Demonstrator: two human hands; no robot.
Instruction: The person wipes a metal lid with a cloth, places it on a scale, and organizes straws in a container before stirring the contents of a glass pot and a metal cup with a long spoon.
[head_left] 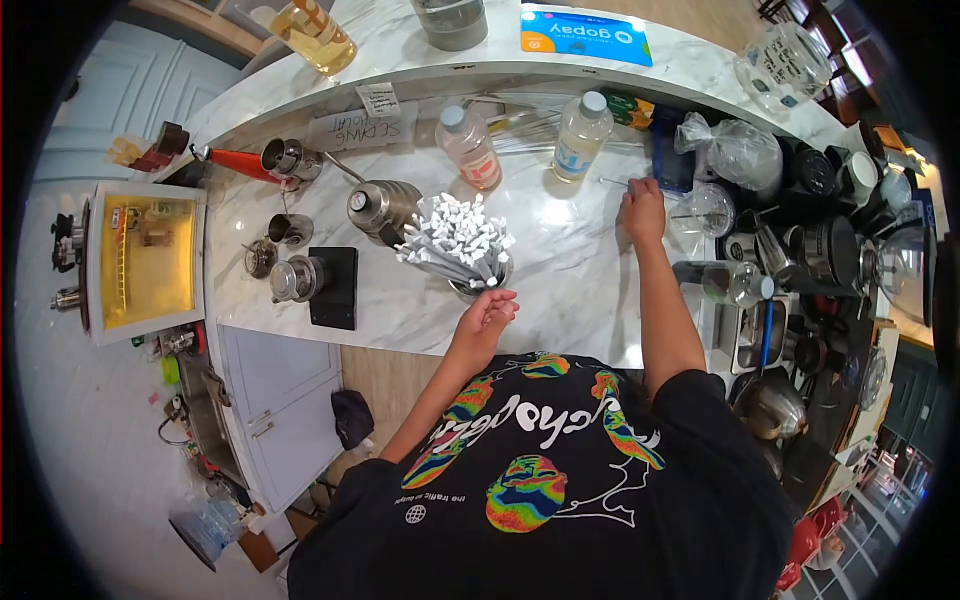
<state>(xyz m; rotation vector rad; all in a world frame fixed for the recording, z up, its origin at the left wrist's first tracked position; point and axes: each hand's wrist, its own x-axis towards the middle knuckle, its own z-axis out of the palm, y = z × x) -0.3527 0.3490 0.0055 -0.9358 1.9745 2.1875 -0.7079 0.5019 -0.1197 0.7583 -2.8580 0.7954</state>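
Note:
My left hand [487, 318] is at the counter's near edge with loosely bent fingers and nothing in it. Just beyond it stands a container of paper-wrapped straws [460, 240], their white ends fanned out. My right hand [643, 210] reaches farther forward on the right, fingers bent down and drawn together on the marble counter [570, 300]. A thin, pale stick-like piece [612, 182] lies right at its fingertips; what the fingers hold is hidden. Close beside that hand are a dark blue tray [672, 155] and clear plastic cups [702, 210].
Two capped bottles, one pink-labelled [468, 148] and one blue-labelled [583, 138], stand ahead. A steel kettle [385, 208], a black scale [333, 288] and a glass server [297, 279] occupy the left. Bottles and metalware crowd the right, including a clear bottle [735, 283]. A raised ledge [690, 75] runs behind.

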